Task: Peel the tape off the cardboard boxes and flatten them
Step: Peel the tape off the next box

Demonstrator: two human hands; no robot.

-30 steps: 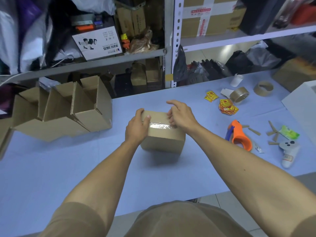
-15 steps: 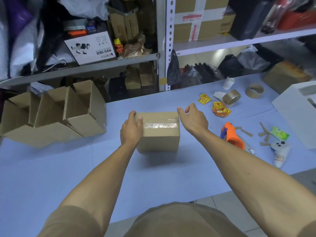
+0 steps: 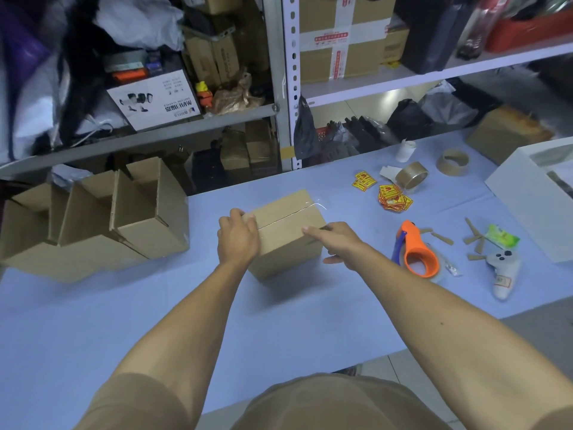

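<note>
On the table (image 3: 279, 321), 1 closed cardboard box (image 3: 288, 234), 2 hands, 1 orange tape dispenser (image 3: 418, 257), 2 tape rolls and 1 white controller (image 3: 504, 273) were counted.

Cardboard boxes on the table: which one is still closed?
The small box between the left hand and right hand. Its top flaps are shut; the boxes at far left stand open.
</note>
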